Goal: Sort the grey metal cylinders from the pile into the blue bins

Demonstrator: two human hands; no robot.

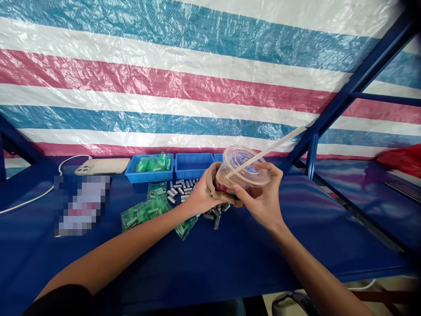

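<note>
A clear plastic cup (246,169) with a domed lid and a pale straw (272,149) is held above the table, tilted, with a brown sleeve (213,182) round its lower part. My left hand (202,193) grips the brown sleeve from the left; its fingertips are hidden behind it. Around the cup's right side, near the lid, are the thumb and fingers of my right hand (265,197). Beneath and behind the hands lie small silvery cylinders (216,223), partly covered by the cup and my left hand.
Green plastic bags (144,213) lie left of the cylinders. Behind are blue trays (194,166), the left one holding green packets (154,162). A phone (101,166), a white cable (42,198) and a blurred-out item (83,204) are farther left. Blue metal bars (348,94) rise at the right.
</note>
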